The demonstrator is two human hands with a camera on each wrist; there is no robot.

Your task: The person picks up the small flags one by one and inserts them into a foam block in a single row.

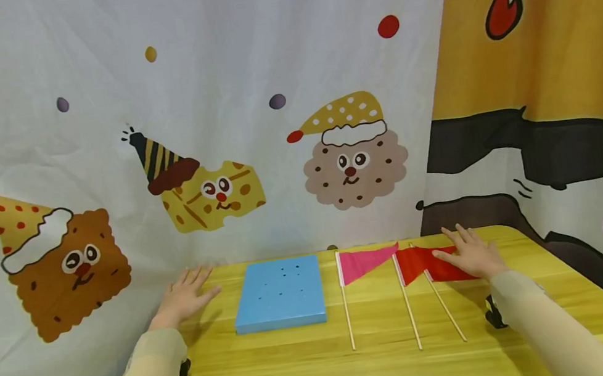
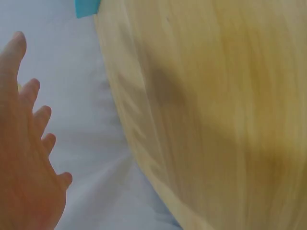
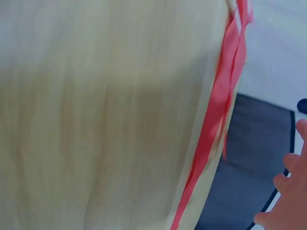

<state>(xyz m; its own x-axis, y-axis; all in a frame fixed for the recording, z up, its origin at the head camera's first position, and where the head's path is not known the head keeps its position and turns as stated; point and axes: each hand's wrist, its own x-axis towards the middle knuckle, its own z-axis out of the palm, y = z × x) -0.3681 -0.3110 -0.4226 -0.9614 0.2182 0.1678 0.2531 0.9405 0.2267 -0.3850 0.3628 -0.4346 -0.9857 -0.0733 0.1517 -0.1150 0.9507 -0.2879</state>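
My left hand (image 1: 184, 296) hovers over the table's left part, fingers spread and holding nothing. To its right lies a light blue flat block (image 1: 286, 295) with several small dark holes in its top. My right hand (image 1: 472, 253), also spread and with nothing in it, is above the right end of the red flags. A pink pennant flag (image 1: 363, 263) on a thin wooden stick lies right of the block. Beside it are a red flag (image 1: 411, 265) and another red flag (image 1: 447, 267), partly overlapping; the right hand hides part of the last one.
The yellow wood-grain table (image 1: 300, 374) ends at the back against a white cloth (image 1: 213, 99) printed with cartoon snacks. On the right hangs an orange and black printed cloth (image 1: 555, 60). Dark wrist devices show under both sleeves.
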